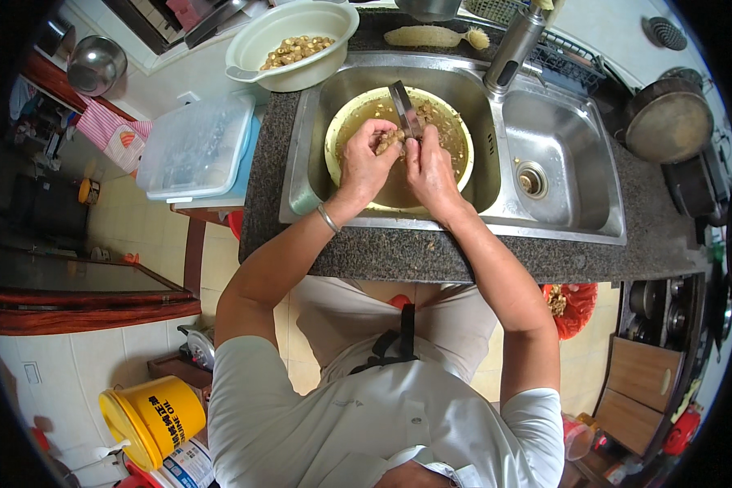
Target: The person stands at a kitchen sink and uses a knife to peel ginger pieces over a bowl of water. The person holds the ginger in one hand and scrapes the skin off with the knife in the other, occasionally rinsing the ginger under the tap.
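Note:
My left hand (366,161) pinches a knobbly brown root-like piece (388,141) between thumb and fingers. In my right hand (432,177) is a knife, its flat metal blade (404,105) pointing away from me and its handle mostly hidden by the fingers. The blade lies close to the piece; whether it touches cannot be told. Both hands are over a pale yellow basin (332,155) that stands in the left bowl of the sink (494,177). Cloudy brown water (366,116) with floating bits fills much of the basin.
A pale tub (244,58) of small brown pieces with light ends stands at the back left. Behind the sink lie a loofah-like scrubber (424,36) and the faucet (512,55). A lidded plastic box (195,146) is left of the granite counter (354,256); pans (668,125) stand right.

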Tool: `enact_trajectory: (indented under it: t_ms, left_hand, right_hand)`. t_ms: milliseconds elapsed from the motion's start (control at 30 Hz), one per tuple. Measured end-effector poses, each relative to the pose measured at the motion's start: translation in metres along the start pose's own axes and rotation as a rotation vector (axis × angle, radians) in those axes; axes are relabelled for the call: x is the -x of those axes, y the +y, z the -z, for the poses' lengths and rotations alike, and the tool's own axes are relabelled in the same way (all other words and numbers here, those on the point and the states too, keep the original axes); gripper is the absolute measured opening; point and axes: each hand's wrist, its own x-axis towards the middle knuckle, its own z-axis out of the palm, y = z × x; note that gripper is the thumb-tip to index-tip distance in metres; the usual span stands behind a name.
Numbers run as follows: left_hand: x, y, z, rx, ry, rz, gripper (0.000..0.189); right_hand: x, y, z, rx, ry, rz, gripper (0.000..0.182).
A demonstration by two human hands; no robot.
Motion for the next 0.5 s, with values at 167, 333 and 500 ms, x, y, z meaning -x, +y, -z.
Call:
enact_trajectory:
  t_ms: [167, 333, 500]
  left_hand:
    - [-0.007, -0.003, 0.007, 0.010, 0.093, -0.046, 0.029]
    - [-0.008, -0.004, 0.015, -0.064, 0.116, -0.072, 0.026]
    - [0.002, 0.005, 0.009, -0.259, 0.071, -0.137, 0.023]
  right_hand:
    - [0.001, -0.004, -0.010, 0.019, -0.041, -0.050, 0.017]
    - [0.007, -0.002, -0.014, -0.050, -0.068, -0.007, 0.016]
    - [0.008, -0.004, -0.009, -0.082, -0.094, -0.099, 0.017]
